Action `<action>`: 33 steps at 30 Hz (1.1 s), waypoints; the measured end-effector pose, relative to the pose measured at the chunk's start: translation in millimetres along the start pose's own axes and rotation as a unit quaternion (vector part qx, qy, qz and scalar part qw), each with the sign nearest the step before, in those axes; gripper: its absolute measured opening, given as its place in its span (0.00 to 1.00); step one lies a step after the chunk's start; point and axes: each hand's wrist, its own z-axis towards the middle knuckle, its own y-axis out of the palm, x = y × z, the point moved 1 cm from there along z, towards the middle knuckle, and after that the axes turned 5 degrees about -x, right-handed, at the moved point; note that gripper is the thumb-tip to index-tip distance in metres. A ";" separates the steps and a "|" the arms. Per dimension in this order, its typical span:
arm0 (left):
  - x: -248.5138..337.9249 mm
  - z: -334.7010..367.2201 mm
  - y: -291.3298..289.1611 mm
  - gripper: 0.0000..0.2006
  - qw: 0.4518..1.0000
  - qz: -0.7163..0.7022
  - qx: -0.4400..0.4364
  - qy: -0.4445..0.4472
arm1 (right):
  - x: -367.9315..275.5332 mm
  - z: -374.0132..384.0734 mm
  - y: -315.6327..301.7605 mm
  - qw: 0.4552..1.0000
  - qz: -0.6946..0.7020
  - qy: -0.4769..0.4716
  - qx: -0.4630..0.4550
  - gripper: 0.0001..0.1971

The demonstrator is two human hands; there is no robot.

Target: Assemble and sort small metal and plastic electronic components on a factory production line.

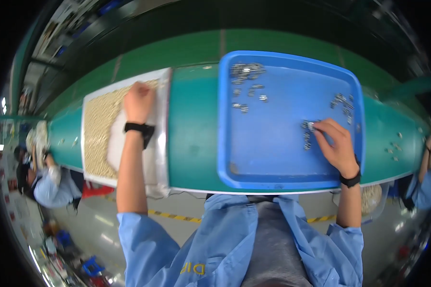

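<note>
Blue tray (268,143): small metal parts (246,71) are heaped at its far-left corner, scattered along its right side, clustered by the right hand.
White tray (117,146): set left of the blue tray; partly covered with pale pieces (98,134).
Right hand (337,143): thumb and forefinger brought to metal parts inside the blue tray; grip cannot be told.
Left hand (140,99): curled, left of the blue tray; contents hidden.

On the green worktop (192,129), the left hand (140,102), its grip curled and blurred, is near the far right corner of a white board (117,149) bearing beige pieces (98,134). The right hand (334,142) has its grip at small metal parts (307,139) inside a blue tray (268,138); more lie by its far left corner and right edge.
</note>
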 end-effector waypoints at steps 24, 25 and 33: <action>22.2 -32.4 -37.3 0.12 0.984 -0.146 -0.030 0.098 | 29.9 -18.2 -2.4 0.999 0.008 -0.020 0.042 0.06; 44.5 -54.4 -42.1 0.12 0.975 -0.200 -0.025 0.097 | 28.6 -19.9 -4.7 0.999 0.019 -0.023 0.045 0.06; 181.2 -142.2 -45.5 0.10 0.915 -0.354 -0.008 0.194 | -3.5 -16.6 -11.2 0.992 0.097 -0.046 0.060 0.06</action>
